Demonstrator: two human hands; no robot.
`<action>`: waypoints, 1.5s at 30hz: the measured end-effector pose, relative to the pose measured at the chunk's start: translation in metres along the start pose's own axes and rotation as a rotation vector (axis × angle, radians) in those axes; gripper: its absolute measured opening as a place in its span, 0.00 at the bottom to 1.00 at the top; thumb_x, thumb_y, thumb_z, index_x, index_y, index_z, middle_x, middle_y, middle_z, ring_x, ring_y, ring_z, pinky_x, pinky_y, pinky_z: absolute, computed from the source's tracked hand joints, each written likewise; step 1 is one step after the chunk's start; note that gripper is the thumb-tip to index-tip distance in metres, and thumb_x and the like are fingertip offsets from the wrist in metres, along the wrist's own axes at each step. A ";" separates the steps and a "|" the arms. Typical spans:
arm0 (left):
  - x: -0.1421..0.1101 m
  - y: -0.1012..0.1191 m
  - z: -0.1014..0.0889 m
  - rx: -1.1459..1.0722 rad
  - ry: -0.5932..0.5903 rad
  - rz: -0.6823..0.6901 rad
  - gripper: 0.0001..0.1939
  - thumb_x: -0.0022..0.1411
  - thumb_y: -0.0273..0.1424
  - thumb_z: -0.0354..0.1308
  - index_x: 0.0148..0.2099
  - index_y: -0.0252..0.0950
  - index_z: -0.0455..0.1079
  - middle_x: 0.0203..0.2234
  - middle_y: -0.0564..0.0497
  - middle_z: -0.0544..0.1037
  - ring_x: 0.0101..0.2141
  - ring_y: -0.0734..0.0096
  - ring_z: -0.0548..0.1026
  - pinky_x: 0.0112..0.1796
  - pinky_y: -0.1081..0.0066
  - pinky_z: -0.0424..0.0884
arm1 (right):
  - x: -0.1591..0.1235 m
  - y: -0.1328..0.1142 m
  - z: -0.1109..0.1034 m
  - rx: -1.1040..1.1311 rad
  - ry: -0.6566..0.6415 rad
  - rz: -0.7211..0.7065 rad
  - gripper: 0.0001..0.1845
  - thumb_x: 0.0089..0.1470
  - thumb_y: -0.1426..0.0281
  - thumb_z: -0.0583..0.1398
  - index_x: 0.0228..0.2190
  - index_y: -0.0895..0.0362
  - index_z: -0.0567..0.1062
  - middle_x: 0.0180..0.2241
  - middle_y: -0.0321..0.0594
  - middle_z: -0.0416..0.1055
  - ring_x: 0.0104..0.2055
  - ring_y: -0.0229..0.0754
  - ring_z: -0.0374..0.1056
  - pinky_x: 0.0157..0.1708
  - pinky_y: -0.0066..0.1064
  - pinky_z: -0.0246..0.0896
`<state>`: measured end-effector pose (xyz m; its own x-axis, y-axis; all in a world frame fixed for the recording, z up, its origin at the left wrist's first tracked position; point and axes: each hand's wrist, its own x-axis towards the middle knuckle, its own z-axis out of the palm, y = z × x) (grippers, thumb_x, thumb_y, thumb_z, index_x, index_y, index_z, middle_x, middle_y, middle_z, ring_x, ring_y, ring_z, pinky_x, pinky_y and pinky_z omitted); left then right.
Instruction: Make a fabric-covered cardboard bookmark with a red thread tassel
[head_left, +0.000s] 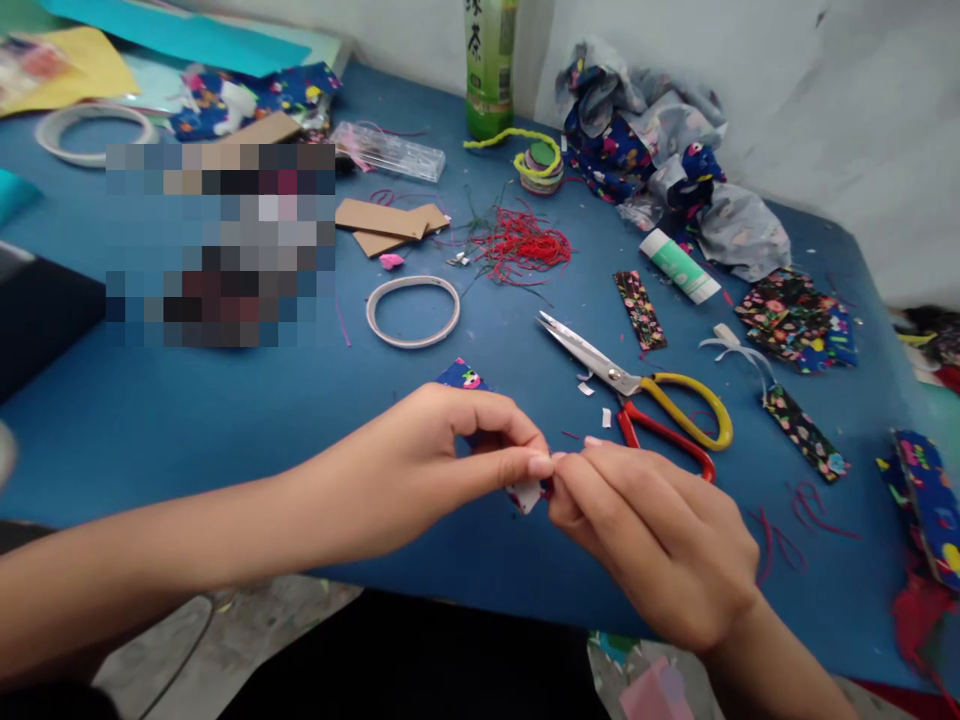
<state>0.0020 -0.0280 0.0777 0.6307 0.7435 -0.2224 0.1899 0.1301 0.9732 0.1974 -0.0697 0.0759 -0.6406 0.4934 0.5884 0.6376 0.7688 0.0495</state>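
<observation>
My left hand [457,445] is closed in a pinch, thumb against fingertips, around a small strip covered in blue patterned fabric [463,375]. One end of the strip sticks out beyond the knuckles, and a pale corner shows below the thumb. My right hand [652,540] is closed too, its fingertips meeting those of the left; whatever they pinch is hidden. Just beyond the right hand lie scissors [615,378] with one yellow and one red handle, blades apart. Tiny white scraps [606,417] lie beside them.
On the blue table [300,420] are a tape roll [412,342], cardboard strips [382,218], red thread [525,245], a glue stick [679,266], a black floral strip [640,310] and a bookmark-like floral strip with ribbon [804,432]. A green bottle [491,80] and crumpled fabric [637,150] stand near the wall.
</observation>
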 end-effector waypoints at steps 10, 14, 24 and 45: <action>-0.004 -0.002 0.002 0.210 0.041 0.102 0.08 0.63 0.28 0.57 0.31 0.37 0.74 0.25 0.59 0.76 0.28 0.82 0.71 0.31 0.83 0.65 | 0.002 -0.003 0.007 0.398 -0.041 0.386 0.06 0.56 0.78 0.57 0.29 0.58 0.73 0.26 0.35 0.72 0.30 0.33 0.69 0.36 0.22 0.65; -0.003 -0.003 0.002 0.219 0.032 0.115 0.08 0.63 0.28 0.57 0.31 0.37 0.73 0.25 0.59 0.76 0.28 0.82 0.70 0.31 0.83 0.65 | 0.003 -0.004 0.006 0.462 -0.044 0.422 0.07 0.56 0.79 0.57 0.28 0.58 0.72 0.26 0.35 0.71 0.30 0.32 0.68 0.35 0.22 0.65; -0.003 -0.004 0.002 0.271 0.018 0.145 0.07 0.62 0.26 0.58 0.31 0.35 0.73 0.26 0.56 0.75 0.29 0.80 0.71 0.31 0.81 0.65 | 0.002 -0.004 0.008 0.524 -0.033 0.442 0.08 0.54 0.79 0.56 0.26 0.58 0.70 0.24 0.33 0.68 0.26 0.31 0.65 0.26 0.22 0.62; -0.003 -0.010 0.002 0.692 -0.090 0.319 0.07 0.68 0.28 0.47 0.36 0.35 0.63 0.32 0.52 0.71 0.31 0.73 0.70 0.32 0.75 0.63 | -0.001 0.001 0.005 0.587 -0.130 0.462 0.07 0.54 0.79 0.56 0.29 0.56 0.69 0.25 0.33 0.69 0.27 0.33 0.66 0.28 0.22 0.65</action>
<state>-0.0001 -0.0330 0.0683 0.7873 0.6158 0.0300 0.3972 -0.5439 0.7391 0.1966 -0.0669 0.0710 -0.4321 0.8337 0.3438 0.5441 0.5451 -0.6378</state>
